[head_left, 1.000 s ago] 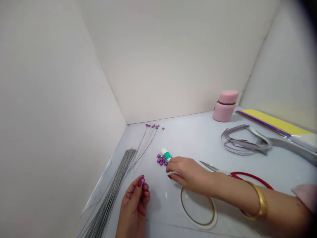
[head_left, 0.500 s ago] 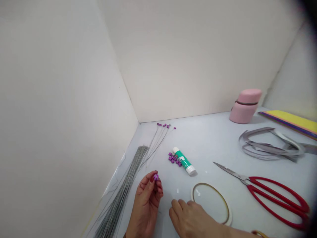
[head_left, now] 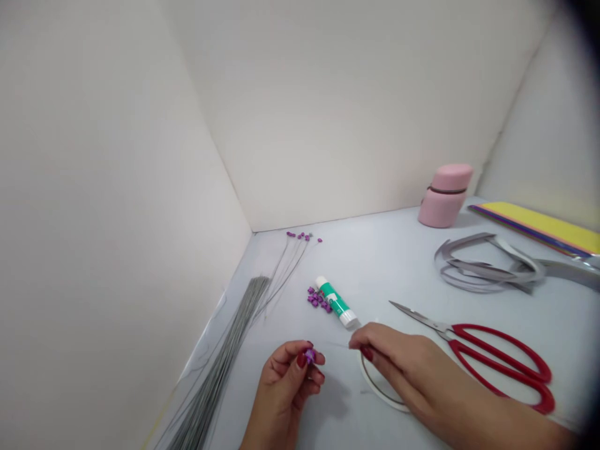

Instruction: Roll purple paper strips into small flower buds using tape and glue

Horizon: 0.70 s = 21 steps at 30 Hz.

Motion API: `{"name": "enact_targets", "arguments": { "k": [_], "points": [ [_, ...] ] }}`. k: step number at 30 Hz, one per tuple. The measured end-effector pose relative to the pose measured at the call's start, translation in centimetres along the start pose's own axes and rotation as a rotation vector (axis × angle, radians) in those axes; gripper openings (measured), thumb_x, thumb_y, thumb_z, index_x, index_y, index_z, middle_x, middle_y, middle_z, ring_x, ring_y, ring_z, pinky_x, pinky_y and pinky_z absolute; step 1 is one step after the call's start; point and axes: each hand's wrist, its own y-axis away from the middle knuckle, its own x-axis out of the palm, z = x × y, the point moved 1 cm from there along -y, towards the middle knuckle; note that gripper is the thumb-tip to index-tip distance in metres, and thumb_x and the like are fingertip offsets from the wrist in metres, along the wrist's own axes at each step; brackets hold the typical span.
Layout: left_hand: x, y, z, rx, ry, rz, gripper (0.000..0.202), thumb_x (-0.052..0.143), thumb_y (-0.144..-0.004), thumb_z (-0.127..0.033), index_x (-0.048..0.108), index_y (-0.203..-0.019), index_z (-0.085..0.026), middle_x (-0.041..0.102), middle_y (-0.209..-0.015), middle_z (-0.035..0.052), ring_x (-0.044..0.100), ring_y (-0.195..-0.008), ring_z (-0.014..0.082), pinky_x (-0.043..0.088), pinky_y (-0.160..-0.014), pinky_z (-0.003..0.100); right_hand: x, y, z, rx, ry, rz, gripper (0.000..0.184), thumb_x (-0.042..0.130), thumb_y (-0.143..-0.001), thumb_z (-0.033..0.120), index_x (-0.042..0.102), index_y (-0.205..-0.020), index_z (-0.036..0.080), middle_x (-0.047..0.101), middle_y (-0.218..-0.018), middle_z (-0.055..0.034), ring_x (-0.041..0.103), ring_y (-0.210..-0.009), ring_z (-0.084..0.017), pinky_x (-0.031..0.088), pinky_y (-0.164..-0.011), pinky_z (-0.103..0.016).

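Tiny purple flower (head_left: pixel 309 356) pinched in left hand (head_left: pixel 281 390); fine wire (head_left: pixel 338 344) in right hand (head_left: pixel 391 362).

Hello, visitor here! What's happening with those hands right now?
Left hand: pinching a small purple piece. Right hand: apparently pinching a thin wire, above a tape roll. Glue stick nearby.
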Motion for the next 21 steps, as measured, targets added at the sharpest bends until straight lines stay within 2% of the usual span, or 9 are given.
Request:
{"name": "enact_targets", "arguments": {
  "k": [4, 11, 21],
  "points": [
    [0.3, -0.3, 0.9, -0.052, -0.042, 0.003, 0.018, 0.078, -0.055, -0.02, 0.069, -0.068, -0.013, 0.068, -0.055, 0.0036, 0.058, -0.044, 0.0065, 0.045, -0.045, 0.013, 0.2, 0.1, 0.4, -0.12, 0.114, 0.006, 0.025, 0.036, -0.084, 0.012, 0.058, -0.087, 0.023, 0.06, -0.068, -0.0013, 0.057, -0.06, -0.014, 0.04, -0.054, -0.022],
    [0.4, -0.6, 1.8, -0.072, -0.109, -0.025, 0.019, 0.08, -0.05, -0.024, 0.069, -0.061, -0.013, 0.068, -0.052, 0.0031, 0.057, -0.042, 0.0062, 0.043, -0.045, 0.014, 1.0, 0.3, -0.5, -0.186, 0.184, -0.026, 0.024, 0.039, -0.081, 0.008, 0.057, -0.087, 0.022, 0.057, -0.065, 0.0003, 0.052, -0.056, -0.013, 0.032, -0.05, -0.023],
    [0.8, -0.3, 2.0, -0.158, -0.173, -0.047, 0.02, 0.081, -0.047, -0.025, 0.071, -0.059, -0.013, 0.066, -0.048, 0.0025, 0.054, -0.041, 0.0065, 0.041, -0.044, 0.015, 1.1, 0.5, 0.0, -0.182, 0.198, 0.026, 0.025, 0.037, -0.074, 0.004, 0.056, -0.076, 0.019, 0.057, -0.062, -0.0007, 0.048, -0.049, -0.013, 0.028, -0.046, -0.025]
  ]
}}
